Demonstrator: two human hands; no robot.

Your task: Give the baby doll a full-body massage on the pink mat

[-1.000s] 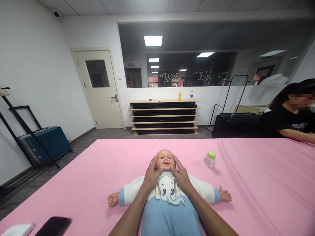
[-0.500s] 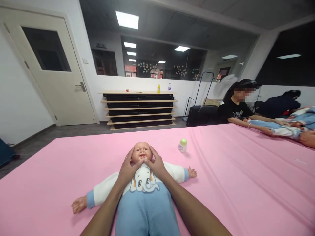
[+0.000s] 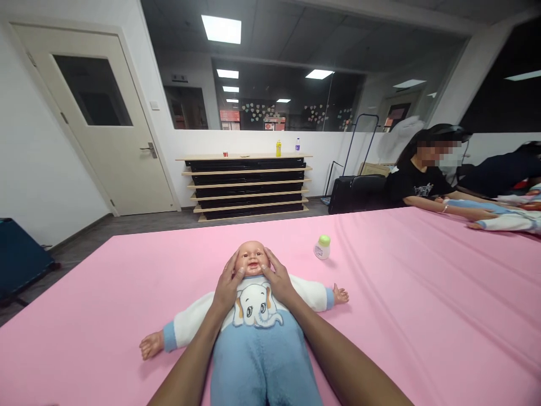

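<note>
A baby doll (image 3: 257,338) lies on its back, arms spread, in a white top with an elephant face and blue lower part. My left hand (image 3: 228,285) rests along the left side of its head (image 3: 252,252), fingers stretched and thumb at the cheek and mouth corner. On the other side, my right hand (image 3: 279,277) lies against the head in the same way, its thumb by the opposite cheek. Both hands are open, thumbs apart from the fingers. The doll's face shows between them. Beyond its outstretched arm stands a small white bottle with a green cap (image 3: 323,247).
A pink sheet (image 3: 406,316) covers the table. At the right, a person in black (image 3: 422,175) handles another doll (image 3: 507,220); a second person bends behind. Stacked boards (image 3: 249,186) with bottles on top stand by the wall, beside a folded black case (image 3: 359,192).
My thumbs have moved apart, from together at the doll's chin outward to its cheeks. The fingers stay along the head. The whole view has shifted slightly.
</note>
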